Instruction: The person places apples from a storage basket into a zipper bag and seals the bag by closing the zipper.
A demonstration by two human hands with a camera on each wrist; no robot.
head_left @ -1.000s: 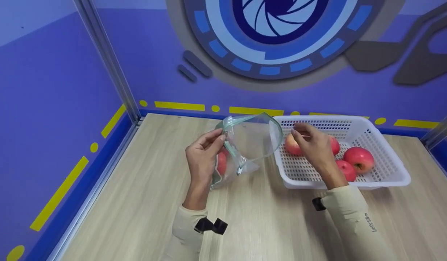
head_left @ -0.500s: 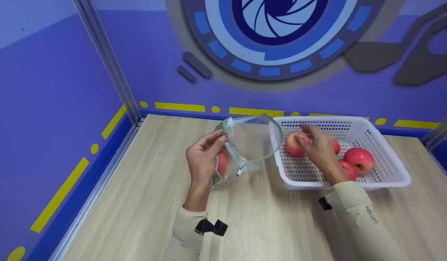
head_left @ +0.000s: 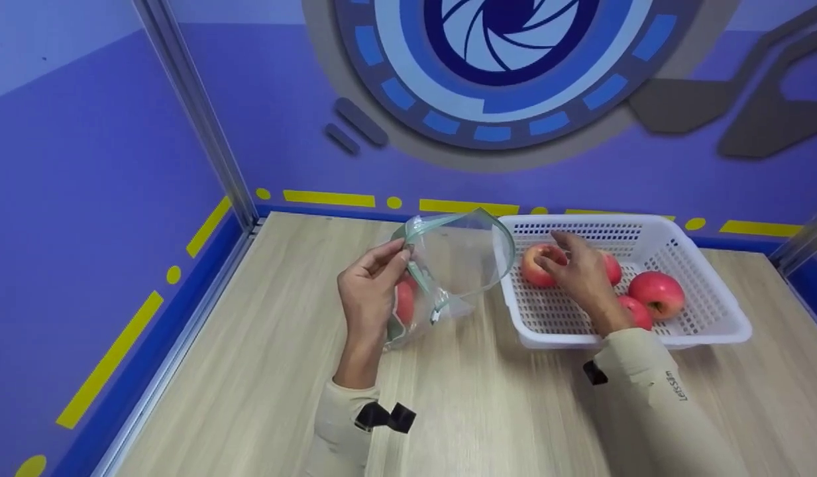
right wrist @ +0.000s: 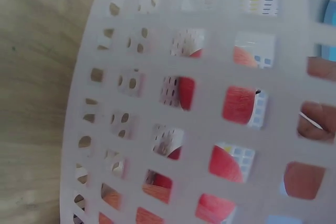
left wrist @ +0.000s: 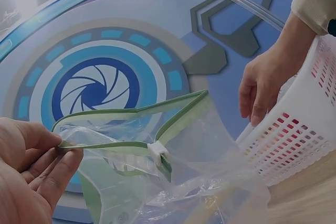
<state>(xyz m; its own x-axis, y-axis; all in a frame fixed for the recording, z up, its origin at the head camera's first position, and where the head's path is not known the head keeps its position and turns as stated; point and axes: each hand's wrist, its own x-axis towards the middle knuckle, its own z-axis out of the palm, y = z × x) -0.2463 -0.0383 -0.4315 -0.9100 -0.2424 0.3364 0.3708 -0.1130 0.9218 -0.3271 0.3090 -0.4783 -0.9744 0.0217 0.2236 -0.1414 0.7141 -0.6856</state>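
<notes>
Left hand pinches a clear, green-rimmed zip bag by its mouth, red fruit showing through. Right hand, loosely spread, is at the leftmost apple in the white perforated basket; contact is unclear. Wood-grain tabletop lies beneath; along its far edge stands a purple-blue wall with yellow dashes, a metal post at far left.

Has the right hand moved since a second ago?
Yes, slightly: in the head view, the right hand has shifted right, away from the left rim of the white basket, uncovering more of the leftmost apple in it.
</notes>
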